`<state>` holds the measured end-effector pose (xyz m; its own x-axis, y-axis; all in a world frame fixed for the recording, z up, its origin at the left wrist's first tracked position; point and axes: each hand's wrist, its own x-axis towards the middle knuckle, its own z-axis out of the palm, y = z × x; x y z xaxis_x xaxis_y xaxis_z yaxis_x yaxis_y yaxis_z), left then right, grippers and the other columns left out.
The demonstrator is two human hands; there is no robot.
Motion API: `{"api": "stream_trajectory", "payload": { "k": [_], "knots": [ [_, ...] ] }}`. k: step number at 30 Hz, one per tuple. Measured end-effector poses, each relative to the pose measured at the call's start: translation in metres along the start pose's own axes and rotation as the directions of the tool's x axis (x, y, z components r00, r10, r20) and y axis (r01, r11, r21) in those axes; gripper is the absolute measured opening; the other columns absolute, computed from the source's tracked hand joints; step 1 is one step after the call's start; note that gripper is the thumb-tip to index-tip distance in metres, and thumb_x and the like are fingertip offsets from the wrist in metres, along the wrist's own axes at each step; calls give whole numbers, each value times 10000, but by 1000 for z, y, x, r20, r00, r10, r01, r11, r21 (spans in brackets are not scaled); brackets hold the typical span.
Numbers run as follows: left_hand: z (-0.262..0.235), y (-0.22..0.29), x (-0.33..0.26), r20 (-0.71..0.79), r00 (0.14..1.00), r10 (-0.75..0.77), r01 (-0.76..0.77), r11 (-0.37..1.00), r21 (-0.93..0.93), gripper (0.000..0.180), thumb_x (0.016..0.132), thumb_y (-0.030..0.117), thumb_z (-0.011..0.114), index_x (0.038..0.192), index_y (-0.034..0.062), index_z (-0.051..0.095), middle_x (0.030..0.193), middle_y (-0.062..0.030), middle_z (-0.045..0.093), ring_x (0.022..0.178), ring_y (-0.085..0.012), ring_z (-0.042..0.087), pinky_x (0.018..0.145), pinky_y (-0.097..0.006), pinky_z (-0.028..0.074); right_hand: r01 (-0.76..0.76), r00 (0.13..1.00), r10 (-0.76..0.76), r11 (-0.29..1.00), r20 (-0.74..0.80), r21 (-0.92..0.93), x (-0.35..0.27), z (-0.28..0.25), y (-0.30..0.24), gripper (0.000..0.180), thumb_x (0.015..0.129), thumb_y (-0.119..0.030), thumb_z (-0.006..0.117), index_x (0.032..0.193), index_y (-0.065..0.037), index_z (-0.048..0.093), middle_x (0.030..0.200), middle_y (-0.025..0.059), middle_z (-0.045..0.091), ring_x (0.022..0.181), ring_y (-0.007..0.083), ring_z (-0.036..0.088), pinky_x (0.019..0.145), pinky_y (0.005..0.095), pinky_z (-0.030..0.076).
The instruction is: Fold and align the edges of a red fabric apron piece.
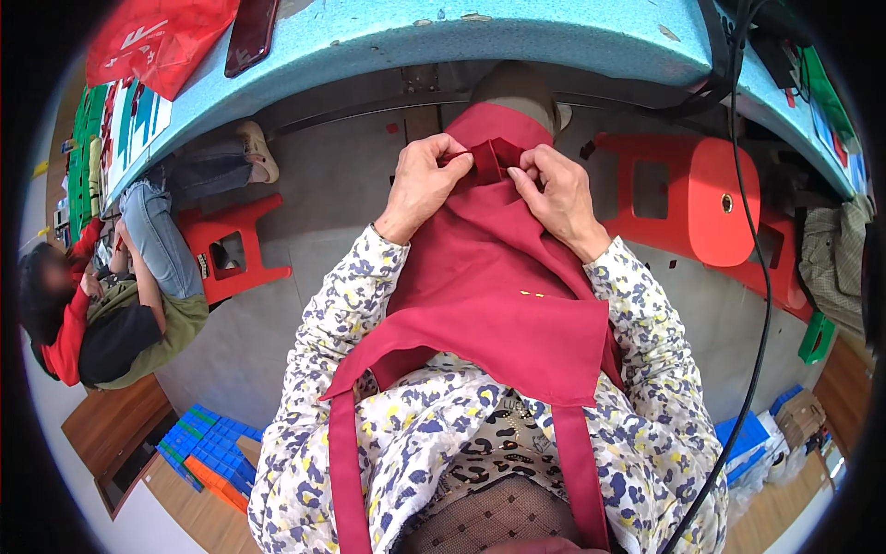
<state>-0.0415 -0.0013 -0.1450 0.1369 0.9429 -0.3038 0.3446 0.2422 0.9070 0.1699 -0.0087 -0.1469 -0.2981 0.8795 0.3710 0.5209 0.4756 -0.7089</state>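
Some fingertips of the left hand (426,185) and the right hand (558,196) are hidden at the folds of the dark red apron (489,249). The yellow marks (532,294) below the right hand are too small to make out. Beyond both hands, the blue worktop (517,37) runs off the top edge, which cuts off the red bag (161,51) and the dark phone (251,37) beyond the left hand. Far left of that hand, a seated co-worker's head (44,291) is blurred; right of the right hand, the black cable (768,295) leaves the view below

Apron (494,263) matt cloth; stool (715,226) smooth plastic.
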Motion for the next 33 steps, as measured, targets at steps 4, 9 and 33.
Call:
{"api": "stream_trajectory", "payload": {
  "k": [4,9,33],
  "knots": [
    [6,5,-4,-114,989,89,-97,993,-65,151,825,123,627,865,-21,648,776,-42,660,716,-90,592,681,-263,486,-169,986,168,977,25,128,0,2,-4,166,799,-100,714,839,4,591,703,3,512,553,89,410,500,239,367],
    [4,11,-5,-173,977,127,-156,974,-164,140,850,100,631,919,-18,658,807,-27,653,751,-87,592,714,-247,482,-282,959,272,931,74,231,2,2,-8,184,792,-116,723,814,5,586,699,1,506,548,90,393,504,241,363],
    [6,23,-17,25,946,324,-323,946,-32,271,752,26,726,1003,7,628,975,-52,610,906,-142,611,783,-259,498,-81,996,75,989,49,127,-5,-4,-11,137,755,-32,719,849,-13,623,737,66,560,602,150,541,550,276,434]
  ]
}}
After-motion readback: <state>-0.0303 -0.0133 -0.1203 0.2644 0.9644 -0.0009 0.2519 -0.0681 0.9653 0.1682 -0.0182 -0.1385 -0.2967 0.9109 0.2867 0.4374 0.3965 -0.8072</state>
